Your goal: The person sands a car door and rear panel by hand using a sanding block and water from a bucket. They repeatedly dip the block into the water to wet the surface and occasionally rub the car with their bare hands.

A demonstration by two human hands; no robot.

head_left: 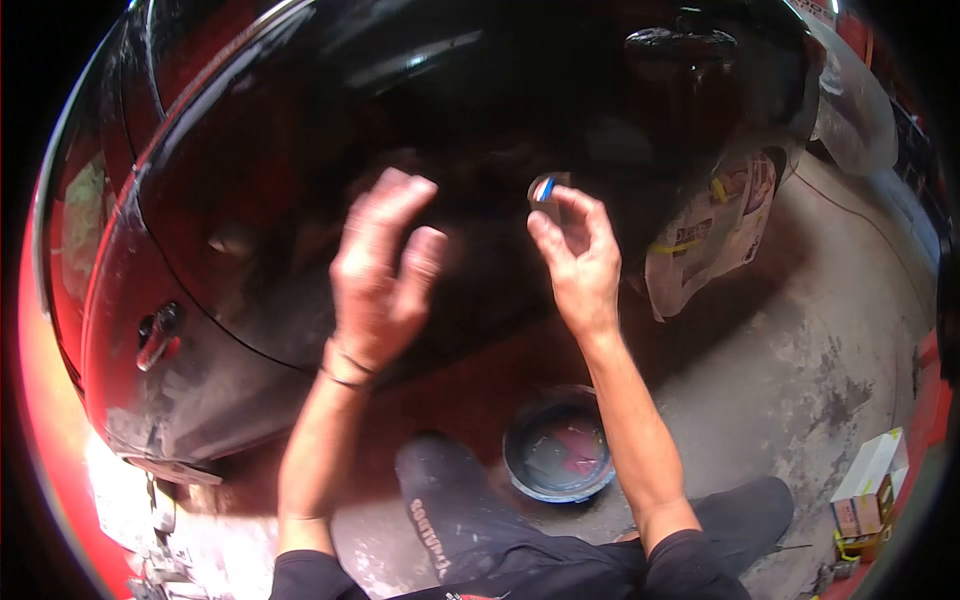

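Note:
In the head view a dark, glossy car body (480, 90) fills the upper part. My left hand (385, 270) is raised in front of the panel, somewhat blurred, with thumb and fingers apart and nothing in it. To its right, my right hand (580, 250) pinches a small blue and white piece (545, 189) between thumb and fingertips, close to the panel. Whether the piece touches the panel I cannot tell.
A round bucket (512, 470) of water with a pinkish and a grey piece in it stands on the floor between my knees. Newspaper (700, 235) hangs at the wheel. A box (868, 490) lies at lower right. The door handle (158, 335) is at left.

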